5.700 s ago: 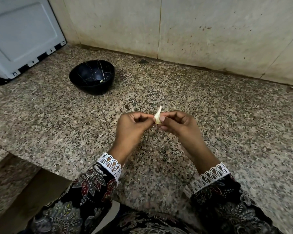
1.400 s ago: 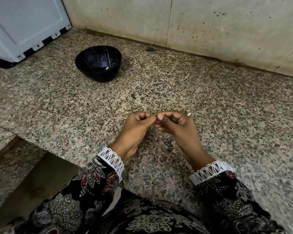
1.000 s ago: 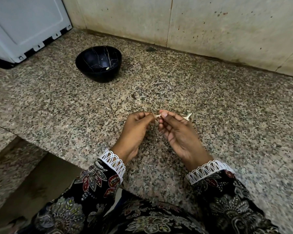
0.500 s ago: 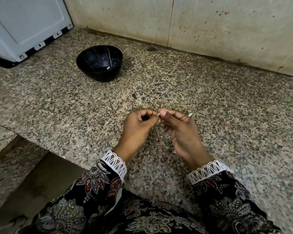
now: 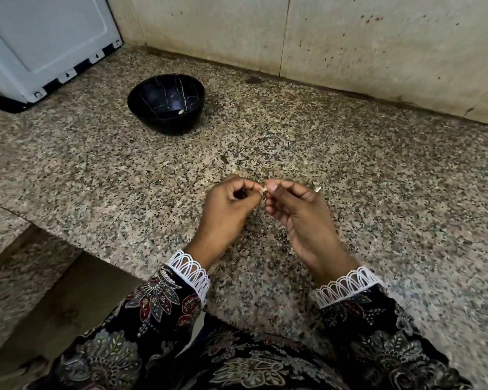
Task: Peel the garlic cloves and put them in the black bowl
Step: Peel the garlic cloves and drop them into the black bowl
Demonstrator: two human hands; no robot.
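Head view: left hand (image 5: pixel 226 212) and right hand (image 5: pixel 299 218) both pinch a tiny pale garlic clove (image 5: pixel 263 190); light, slippery, best gripped at its ends.

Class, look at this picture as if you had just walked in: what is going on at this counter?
A person is peeling a garlic clove, pinching it between the fingertips of the left hand and the right hand just above the speckled stone counter. A small scrap of peel lies on the counter just beyond the right hand. The black bowl stands farther back to the left and holds one small pale piece, probably a clove already peeled. The clove in the hands has not yet gone in.
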